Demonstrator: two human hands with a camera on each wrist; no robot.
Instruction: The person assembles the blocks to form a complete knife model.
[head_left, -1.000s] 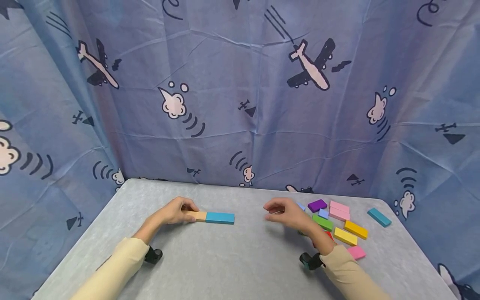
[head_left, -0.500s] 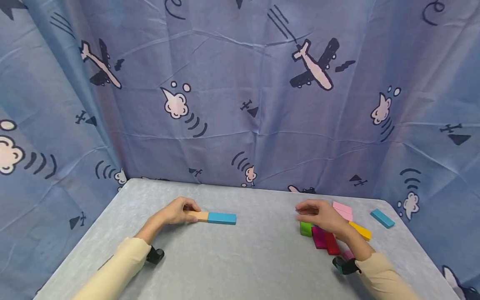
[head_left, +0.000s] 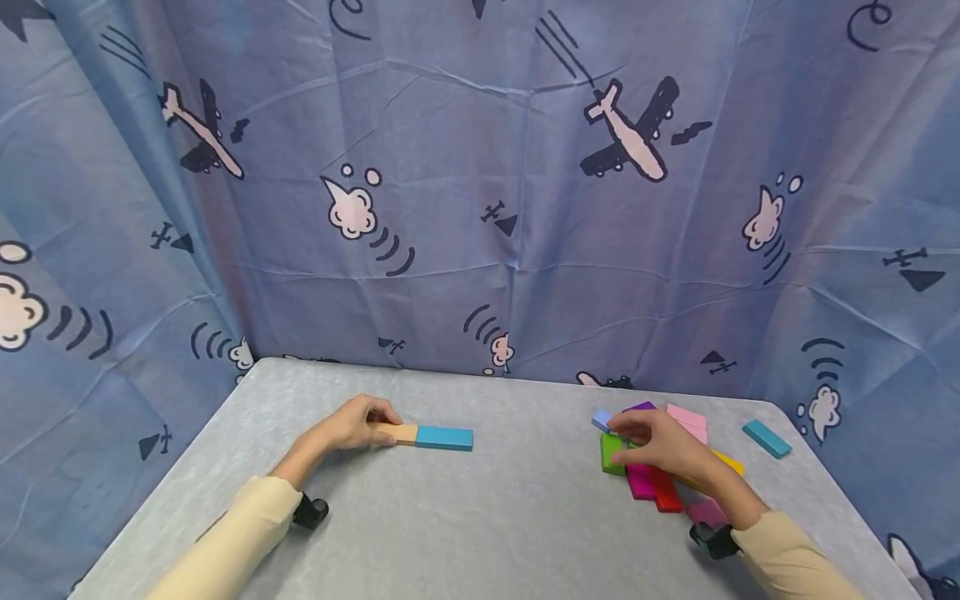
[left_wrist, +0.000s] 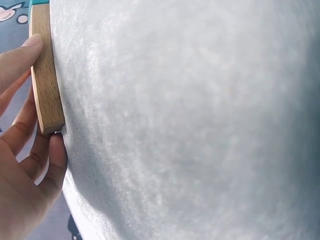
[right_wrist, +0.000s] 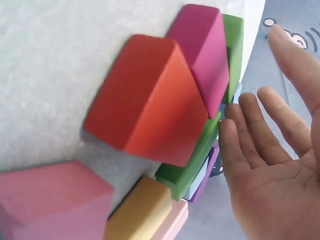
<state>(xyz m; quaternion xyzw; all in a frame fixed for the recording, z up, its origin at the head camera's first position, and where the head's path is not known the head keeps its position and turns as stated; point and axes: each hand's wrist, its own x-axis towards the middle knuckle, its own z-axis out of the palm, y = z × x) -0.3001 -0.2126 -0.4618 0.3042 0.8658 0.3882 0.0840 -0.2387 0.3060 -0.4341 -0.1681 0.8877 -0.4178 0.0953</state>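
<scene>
My left hand [head_left: 352, 423] pinches a natural wood block [head_left: 406, 433] lying on the table. The block's near end touches a flat blue block [head_left: 445, 438] in line with it. In the left wrist view the thumb rests on the wood block [left_wrist: 46, 80] and the fingers lie behind and under its end. My right hand [head_left: 666, 443] hovers with fingers spread over a cluster of coloured blocks, holding nothing. Nearest its fingertips are a light green block [head_left: 611, 455] and a light blue block [head_left: 602, 420]. In the right wrist view the fingers [right_wrist: 260, 132] stay apart from the red block [right_wrist: 145, 100].
Around the right hand lie magenta [head_left: 641, 482], purple [head_left: 640, 407], light pink [head_left: 687, 417], yellow [head_left: 731, 462] and darker pink [head_left: 707, 512] blocks, some partly hidden. A teal block [head_left: 767, 438] lies apart at the right. A printed curtain [head_left: 480, 208] hangs behind the grey-white table [head_left: 480, 533].
My right hand has moved right, from left of the cluster to over the blocks, lowering slightly lately. The left hand keeps its grip on the wood block and has not moved.
</scene>
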